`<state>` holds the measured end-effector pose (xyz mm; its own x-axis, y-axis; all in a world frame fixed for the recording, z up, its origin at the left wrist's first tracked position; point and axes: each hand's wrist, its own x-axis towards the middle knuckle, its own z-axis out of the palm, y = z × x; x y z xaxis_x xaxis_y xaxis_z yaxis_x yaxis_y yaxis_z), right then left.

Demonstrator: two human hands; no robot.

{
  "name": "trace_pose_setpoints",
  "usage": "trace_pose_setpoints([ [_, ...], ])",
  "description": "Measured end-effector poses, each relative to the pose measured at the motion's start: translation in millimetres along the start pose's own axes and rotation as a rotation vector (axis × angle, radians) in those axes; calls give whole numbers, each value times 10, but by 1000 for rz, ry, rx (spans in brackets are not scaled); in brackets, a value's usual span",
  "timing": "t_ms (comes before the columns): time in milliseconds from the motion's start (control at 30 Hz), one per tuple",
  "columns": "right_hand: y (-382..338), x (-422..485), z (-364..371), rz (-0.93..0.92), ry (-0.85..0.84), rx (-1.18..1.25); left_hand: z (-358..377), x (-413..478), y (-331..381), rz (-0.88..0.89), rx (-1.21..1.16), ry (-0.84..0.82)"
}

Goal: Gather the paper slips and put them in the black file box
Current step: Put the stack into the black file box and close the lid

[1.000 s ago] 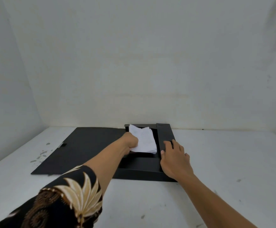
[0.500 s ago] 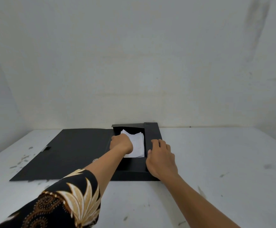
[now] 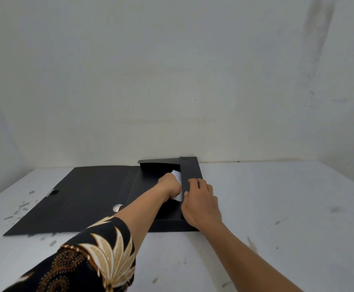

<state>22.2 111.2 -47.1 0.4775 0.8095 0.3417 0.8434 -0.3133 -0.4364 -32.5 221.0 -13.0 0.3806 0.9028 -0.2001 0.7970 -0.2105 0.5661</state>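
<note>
Black cloth with a gold leaf print covers the sleeve [image 3: 81,264] on the left arm, which crosses the near edge of the white, stained desk [image 3: 277,207] and reaches toward the far edge. Beyond it lies the black file box [image 3: 167,225], open, its wide lid [image 3: 77,197] spread flat to the left toward the desk's left edge, with a small clasp on it. The left hand [image 3: 169,185] is down inside the box tray, its grip closed around the white paper slips [image 3: 177,175]; only a little paper shows past the knuckles and under the wrist, up against the right wall of the tray. The right hand [image 3: 200,202] rests on the box's right side flap [image 3: 190,171], fingers curled over the flap, thumb at its inner edge, gripping it. The flap stands tilted up along the tray's right side. Past the box, close to the desk's far edge, rises a bare pale wall [image 3: 171,81].
</note>
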Motion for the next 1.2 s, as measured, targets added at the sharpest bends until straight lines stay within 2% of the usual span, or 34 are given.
trace_pose_setpoints([
  [133, 5, -3, 13, -3, 1, -6, -118, -22, -129, 31, 56, 37],
  [267, -15, -19, -10, -4, 14, -13, -420, -178, -488, -19, 98, 165],
  [400, -59, -47, -55, 22, 15, -73, -750, -387, -1054, -179, 173, 222],
  [533, -73, -64, -119, 180, -58, -296, -1062, -606, -1720, -397, 301, 309],
  [733, -13, -197, -84, 194, -60, -227, -1450, -684, -2635, -633, 328, 417],
  [833, -32, -203, -90, 192, -62, -229, -1648, -616, -2832, -629, 236, 392],
  [967, -37, -198, -94, 206, -85, -223, -1837, -516, -2884, -526, 35, 381],
  [1067, -33, -196, -84, 217, -87, -219, -1934, -507, -2864, -515, -41, 445],
  [1200, -30, -187, -74, 214, -98, -223, -2162, -617, -2626, -466, -124, 634],
])
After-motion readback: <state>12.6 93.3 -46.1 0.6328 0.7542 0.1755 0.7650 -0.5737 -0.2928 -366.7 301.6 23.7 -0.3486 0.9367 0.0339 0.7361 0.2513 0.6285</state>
